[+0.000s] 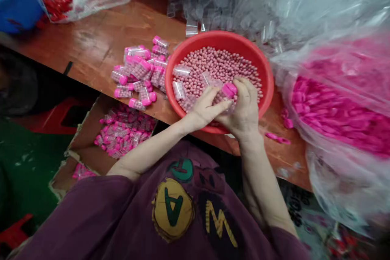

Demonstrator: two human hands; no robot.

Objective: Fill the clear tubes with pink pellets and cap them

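Note:
Both hands meet over the near side of a red basin [268,77] of small pink beads [213,61]. My left hand [202,109] is closed round a small clear bottle [219,98], its body partly hidden by the fingers. On the bottle's end sits a pink cap [229,89], with the curled fingers of my right hand [245,107] closed on it. More clear bottles without caps, one of them a bead-filled bottle [178,90], lie on the beads at the basin's left.
Capped bottles [140,69] are heaped left of the basin; a cardboard box [83,130] below holds more. Pink caps [335,109] fill a plastic bag at right, with loose caps [277,138] nearby. Clear empty bottles [219,4] lie behind. A blue bucket [18,4] stands far left.

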